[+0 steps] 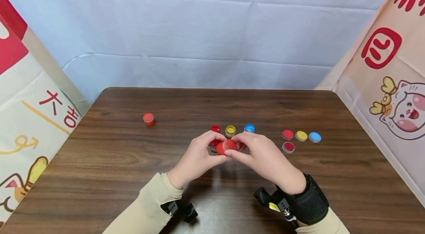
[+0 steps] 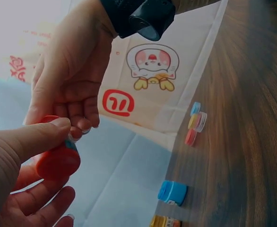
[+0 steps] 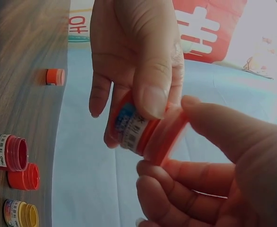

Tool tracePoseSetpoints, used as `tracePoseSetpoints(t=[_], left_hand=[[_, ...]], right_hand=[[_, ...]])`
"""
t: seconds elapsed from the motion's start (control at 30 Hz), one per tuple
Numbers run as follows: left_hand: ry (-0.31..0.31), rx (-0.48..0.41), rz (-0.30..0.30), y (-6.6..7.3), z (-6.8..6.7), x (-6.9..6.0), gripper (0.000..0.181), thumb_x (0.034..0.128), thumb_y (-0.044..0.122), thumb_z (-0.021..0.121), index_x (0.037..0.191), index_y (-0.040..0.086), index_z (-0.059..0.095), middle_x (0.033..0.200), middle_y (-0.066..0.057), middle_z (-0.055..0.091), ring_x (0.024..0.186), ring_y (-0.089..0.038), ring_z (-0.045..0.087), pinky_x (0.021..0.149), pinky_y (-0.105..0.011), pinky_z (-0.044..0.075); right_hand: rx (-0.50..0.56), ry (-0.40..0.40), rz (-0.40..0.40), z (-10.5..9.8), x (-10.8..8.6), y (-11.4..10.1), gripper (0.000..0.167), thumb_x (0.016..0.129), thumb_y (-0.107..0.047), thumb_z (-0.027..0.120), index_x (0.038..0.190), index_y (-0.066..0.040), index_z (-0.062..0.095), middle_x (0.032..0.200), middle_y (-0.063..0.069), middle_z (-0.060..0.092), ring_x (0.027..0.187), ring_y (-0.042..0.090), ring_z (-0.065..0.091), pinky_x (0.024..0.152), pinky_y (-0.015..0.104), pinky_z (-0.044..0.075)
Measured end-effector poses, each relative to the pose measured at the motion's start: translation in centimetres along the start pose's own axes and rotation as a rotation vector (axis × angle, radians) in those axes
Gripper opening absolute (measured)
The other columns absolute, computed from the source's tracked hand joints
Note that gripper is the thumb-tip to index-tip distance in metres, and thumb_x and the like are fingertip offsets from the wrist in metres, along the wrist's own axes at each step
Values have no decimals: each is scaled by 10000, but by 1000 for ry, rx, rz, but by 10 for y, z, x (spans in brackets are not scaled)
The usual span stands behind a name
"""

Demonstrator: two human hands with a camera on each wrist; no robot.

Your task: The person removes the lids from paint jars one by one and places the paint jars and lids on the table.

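An orange-red paint jar [image 1: 221, 148] is held between both hands above the table. The left hand [image 1: 197, 157] grips the jar's labelled body [image 3: 133, 131], thumb on top. Fingers and thumb of the right hand [image 1: 267, 158] pinch the lid [image 3: 164, 137], which sits at the jar's end; whether it is loose cannot be told. In the left wrist view the jar [image 2: 58, 161] shows its red base beside the left thumb. Just behind the hands stand uncapped jars: red [image 1: 215, 128], yellow [image 1: 230, 131], blue [image 1: 249, 128] and another red one [image 1: 213, 147], partly hidden.
A capped orange-red jar [image 1: 149, 119] stands alone at the left of the brown table [image 1: 109, 145]. To the right lie several lids: red [image 1: 287, 135], yellow [image 1: 301, 136], blue [image 1: 314, 137] and a darker red one [image 1: 288, 147]. Cloth hangs behind and at both sides.
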State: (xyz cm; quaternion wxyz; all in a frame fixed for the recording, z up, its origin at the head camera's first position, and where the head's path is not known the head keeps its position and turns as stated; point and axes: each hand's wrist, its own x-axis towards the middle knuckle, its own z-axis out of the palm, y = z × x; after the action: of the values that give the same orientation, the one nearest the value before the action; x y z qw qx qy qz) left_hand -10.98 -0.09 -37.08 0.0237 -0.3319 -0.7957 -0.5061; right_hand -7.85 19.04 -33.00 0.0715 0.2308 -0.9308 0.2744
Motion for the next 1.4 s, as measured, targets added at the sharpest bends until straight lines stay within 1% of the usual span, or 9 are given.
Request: tracePoseSetpoints(t=[0.13,0.27,0.47,0.63,0.7,0.8,0.93,1.13,1.4], left_hand=[[-7,-9,-1,-1,-1,0,332,746,113,785,1036,117,624,977,62,582,803,-145,573,675,-276,518],[-11,-17,-29,-1,-2,0,330,749,117,782,1038,126,622,973,84,568,813,-120,563,682,-295,521],[-2,-8,-44,-1,-1,0,350,749,113,782,1046,127,599,983,78,556,835,-111,550,688,-298,519],[4,-12,-44,-2,-1,1,363,734,100,794,1027,127,581,979,68,540,858,-153,543,705,-348,525],[1,-6,-43,-3,-1,1,364,730,97,796,1018,131,576,975,69,535,861,-163,542,706,-345,526],[0,7,-33,-3,0,1,371,723,93,802,1014,131,574,971,73,533,858,-133,539,705,-305,524],[0,15,-22,-3,0,1,383,711,86,811,1021,124,589,973,76,546,852,-94,538,714,-286,525],[-6,15,-17,-3,-1,1,372,729,122,804,1041,124,600,987,72,558,839,-120,549,696,-255,514],[22,3,-15,-3,-2,1,373,736,100,794,1048,115,590,987,37,548,833,-145,540,675,-355,520]], right_hand=[[-1,-12,-18,0,0,0,258,814,-310,719,973,-116,658,821,-88,578,716,42,527,614,218,475],[5,-23,-12,0,1,0,260,819,-314,714,983,-120,656,840,-81,582,733,48,534,621,219,478],[1,-1,22,-2,0,0,325,819,-383,695,1003,-117,667,789,-103,568,700,53,520,590,220,460],[3,10,30,-2,0,0,322,831,-405,675,974,-117,675,754,-115,559,667,34,500,571,219,449],[4,10,26,-2,0,0,305,830,-391,681,962,-117,673,750,-116,558,666,30,498,572,219,448],[1,2,16,-1,0,0,273,828,-362,694,945,-117,669,740,-117,550,659,30,494,571,216,447],[-1,-14,3,-1,0,0,245,826,-318,707,948,-110,669,745,-115,553,670,48,509,581,212,455],[2,-13,-3,-2,0,0,256,830,-314,705,981,-110,671,771,-111,564,696,51,519,593,213,464],[-2,28,39,-3,0,0,326,809,-360,715,1013,-110,674,767,-125,561,682,37,511,590,220,458]])
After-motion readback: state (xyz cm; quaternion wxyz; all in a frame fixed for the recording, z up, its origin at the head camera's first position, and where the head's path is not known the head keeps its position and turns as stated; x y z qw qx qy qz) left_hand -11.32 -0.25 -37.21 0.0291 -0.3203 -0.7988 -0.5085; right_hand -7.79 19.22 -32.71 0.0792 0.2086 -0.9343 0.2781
